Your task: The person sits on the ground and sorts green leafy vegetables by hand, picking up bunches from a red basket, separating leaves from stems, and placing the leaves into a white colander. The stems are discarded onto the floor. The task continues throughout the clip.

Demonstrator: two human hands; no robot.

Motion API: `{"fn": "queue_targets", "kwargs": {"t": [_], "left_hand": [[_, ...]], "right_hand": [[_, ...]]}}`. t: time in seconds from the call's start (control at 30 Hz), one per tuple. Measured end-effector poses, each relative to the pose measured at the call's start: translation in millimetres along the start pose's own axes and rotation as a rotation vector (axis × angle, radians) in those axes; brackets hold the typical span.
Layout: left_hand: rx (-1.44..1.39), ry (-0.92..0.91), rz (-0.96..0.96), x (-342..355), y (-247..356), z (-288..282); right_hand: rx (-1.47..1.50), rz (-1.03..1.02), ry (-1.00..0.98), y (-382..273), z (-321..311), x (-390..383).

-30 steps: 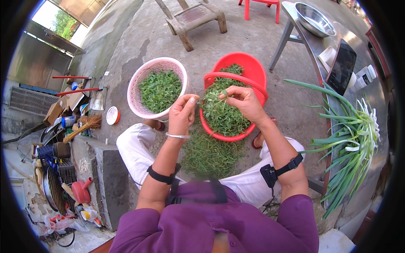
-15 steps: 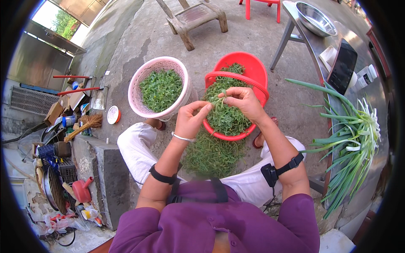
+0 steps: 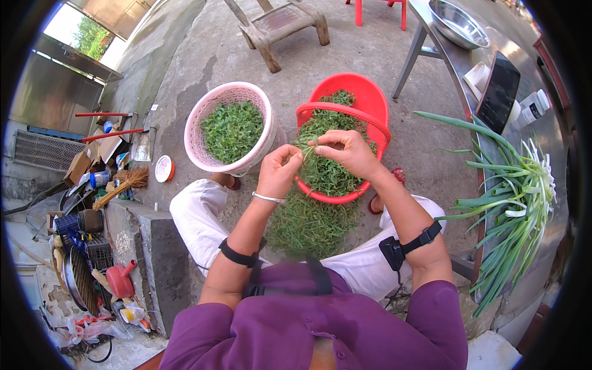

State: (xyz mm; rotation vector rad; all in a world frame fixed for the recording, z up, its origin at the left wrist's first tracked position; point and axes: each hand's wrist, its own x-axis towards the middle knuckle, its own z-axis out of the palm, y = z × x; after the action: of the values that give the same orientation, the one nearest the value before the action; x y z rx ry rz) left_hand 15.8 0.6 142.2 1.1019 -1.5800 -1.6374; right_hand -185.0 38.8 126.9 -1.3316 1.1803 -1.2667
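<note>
My left hand and my right hand meet over the near rim of a red basket and pinch the same thin green sprig between their fingertips. The red basket holds a heap of leafy green stems and has an arched red handle. To its left stands a pink-white mesh basket filled with plucked green leaves. A pile of discarded green stems lies on the ground between my knees, below the hands.
A metal table at the right carries a steel bowl, a dark tablet and a long bunch of green onions. A wooden stool stands ahead. Tools, boxes and a red watering can clutter the left wall.
My left hand has come back from the pink basket's rim toward the red basket and now meets my right hand on a sprig. My right hand has stayed almost still.
</note>
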Motion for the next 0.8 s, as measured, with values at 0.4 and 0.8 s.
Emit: {"fn": "queue_targets", "kwargs": {"t": [0.4,0.8], "left_hand": [[0.232,0.222,0.092,15.0,-31.6,3.0],[-0.263,-0.172,-0.317,6.1,-22.9,-13.7]], "right_hand": [[-0.301,-0.006,0.015,5.4,11.6,-2.6],[-0.228,0.110,0.105,7.9,4.0,-1.2]]}}
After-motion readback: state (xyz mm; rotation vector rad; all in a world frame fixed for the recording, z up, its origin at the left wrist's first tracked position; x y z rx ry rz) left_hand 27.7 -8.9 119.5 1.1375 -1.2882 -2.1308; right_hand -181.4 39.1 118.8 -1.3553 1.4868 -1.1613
